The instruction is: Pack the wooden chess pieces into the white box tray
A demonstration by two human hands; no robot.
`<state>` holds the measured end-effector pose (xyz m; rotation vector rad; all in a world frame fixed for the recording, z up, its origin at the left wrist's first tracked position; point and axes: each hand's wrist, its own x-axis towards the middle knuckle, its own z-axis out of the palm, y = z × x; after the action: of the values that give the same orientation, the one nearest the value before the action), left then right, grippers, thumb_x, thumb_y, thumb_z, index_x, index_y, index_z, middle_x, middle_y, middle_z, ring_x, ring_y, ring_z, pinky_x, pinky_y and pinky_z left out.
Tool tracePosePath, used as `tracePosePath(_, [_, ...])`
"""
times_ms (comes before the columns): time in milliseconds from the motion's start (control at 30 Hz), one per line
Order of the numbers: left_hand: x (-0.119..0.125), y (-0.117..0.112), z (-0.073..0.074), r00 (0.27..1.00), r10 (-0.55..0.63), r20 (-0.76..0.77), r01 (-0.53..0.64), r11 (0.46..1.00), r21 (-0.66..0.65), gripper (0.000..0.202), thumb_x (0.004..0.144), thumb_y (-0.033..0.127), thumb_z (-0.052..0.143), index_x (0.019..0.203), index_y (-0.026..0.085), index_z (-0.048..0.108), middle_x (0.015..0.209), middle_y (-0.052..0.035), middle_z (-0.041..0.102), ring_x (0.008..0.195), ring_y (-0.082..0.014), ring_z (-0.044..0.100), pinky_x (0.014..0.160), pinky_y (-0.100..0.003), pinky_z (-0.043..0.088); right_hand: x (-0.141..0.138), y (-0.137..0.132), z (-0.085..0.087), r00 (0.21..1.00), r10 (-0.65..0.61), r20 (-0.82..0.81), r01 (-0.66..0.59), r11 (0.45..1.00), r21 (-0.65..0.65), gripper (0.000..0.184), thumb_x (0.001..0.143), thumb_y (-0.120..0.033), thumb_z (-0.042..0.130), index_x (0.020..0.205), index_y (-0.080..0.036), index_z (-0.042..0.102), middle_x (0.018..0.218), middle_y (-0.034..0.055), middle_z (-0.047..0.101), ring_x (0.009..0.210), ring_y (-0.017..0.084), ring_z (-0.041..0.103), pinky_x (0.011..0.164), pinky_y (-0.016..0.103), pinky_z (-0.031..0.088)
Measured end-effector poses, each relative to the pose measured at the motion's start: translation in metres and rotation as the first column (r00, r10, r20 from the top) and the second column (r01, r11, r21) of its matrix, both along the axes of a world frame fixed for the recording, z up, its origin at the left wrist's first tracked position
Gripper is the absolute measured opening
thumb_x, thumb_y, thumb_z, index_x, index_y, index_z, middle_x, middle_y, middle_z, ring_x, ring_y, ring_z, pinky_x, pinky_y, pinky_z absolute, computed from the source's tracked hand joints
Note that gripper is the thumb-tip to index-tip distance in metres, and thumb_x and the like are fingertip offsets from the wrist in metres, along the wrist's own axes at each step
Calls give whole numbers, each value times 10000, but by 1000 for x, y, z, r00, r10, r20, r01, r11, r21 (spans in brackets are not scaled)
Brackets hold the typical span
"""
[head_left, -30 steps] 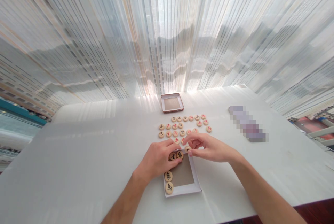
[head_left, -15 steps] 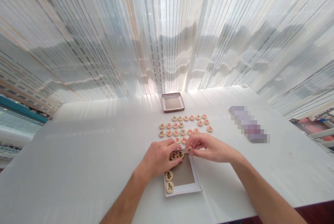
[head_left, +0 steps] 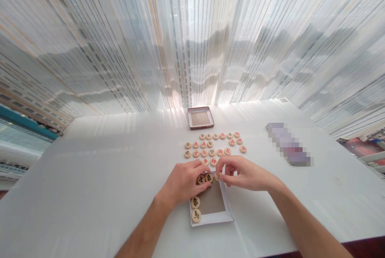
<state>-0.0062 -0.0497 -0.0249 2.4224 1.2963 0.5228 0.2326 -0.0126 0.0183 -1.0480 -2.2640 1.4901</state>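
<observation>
Our left hand [head_left: 186,179] curls over the far-left corner of the white tray [head_left: 228,204], around two black-marked discs [head_left: 209,178]; whether it clamps them, we cannot tell. Two nearer discs [head_left: 196,216] line the tray's left wall. Rowed discs [head_left: 212,153] lie beyond the tray. Our right hand [head_left: 242,173] pinches one disc [head_left: 217,177] at the tray's far-right corner.

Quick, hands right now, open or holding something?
Left hand: curled around pieces in the box; grip can't be told.
Right hand: closed, pinching one piece at a box corner.
</observation>
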Motion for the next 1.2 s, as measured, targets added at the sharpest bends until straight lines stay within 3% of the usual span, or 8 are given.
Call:
tracePosePath(167, [0, 0, -1, 1000, -1, 4, 1, 1000, 5, 228, 840, 316, 721, 1056, 271, 663, 935, 20, 688, 786, -158, 655, 672, -262, 473, -3, -2, -10, 997, -45, 60, 36, 990, 139, 29, 884, -212, 624, 899, -207, 648, 782, -24, 619, 664, 113, 561, 604, 211, 437])
tracePosePath(400, [0, 0, -1, 1000, -5, 15, 5, 1000, 9, 237, 838, 318, 728, 1061, 275, 660, 951, 19, 695, 804, -161, 664, 685, -262, 483, -5, -7, -17, 992, -36, 122, -4, 950, 313, 42, 908, -219, 618, 889, -228, 654, 819, -18, 619, 718, 125, 573, 678, 237, 433])
tracePosePath(733, [0, 0, 1, 1000, -4, 8, 4, 1000, -2, 252, 834, 317, 741, 1069, 269, 665, 948, 14, 694, 801, -161, 664, 686, -258, 488, -7, -11, -12, 981, -53, 185, -20, 929, 370, 87, 943, -262, 611, 883, -227, 662, 802, -10, 662, 698, 134, 585, 654, 237, 422])
tracePosePath(1200, [0, 1, 3, 1000, -7, -3, 7, 1000, -24, 248, 851, 345, 740, 1077, 276, 663, 975, 21, 697, 807, -161, 670, 695, -259, 496, -11, -14, -14, 966, -62, 252, -74, 864, 497, 89, 954, -207, 608, 912, -231, 683, 906, 27, 679, 826, 185, 627, 786, 317, 436])
